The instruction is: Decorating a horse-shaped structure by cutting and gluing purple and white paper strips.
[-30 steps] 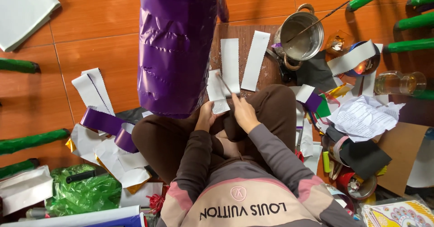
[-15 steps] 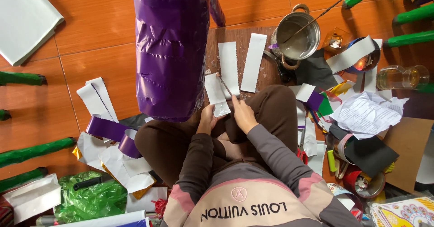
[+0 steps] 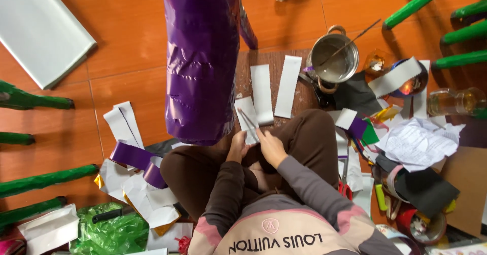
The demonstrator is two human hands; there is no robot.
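Orange tiled floor, strewn with paper scraps. Left hand closed on the near end of a white rectangular paper strip; right hand pinching a thin stick laid across it. Just beyond the grip, two more white strips (on a brown board); left of it, a tall purple foil-wrapped cone.

Both forearms, in dark sleeves, angle forward over the crossed legs. The left hand and the right hand meet close together, fingers curled, elbows bent near the torso.
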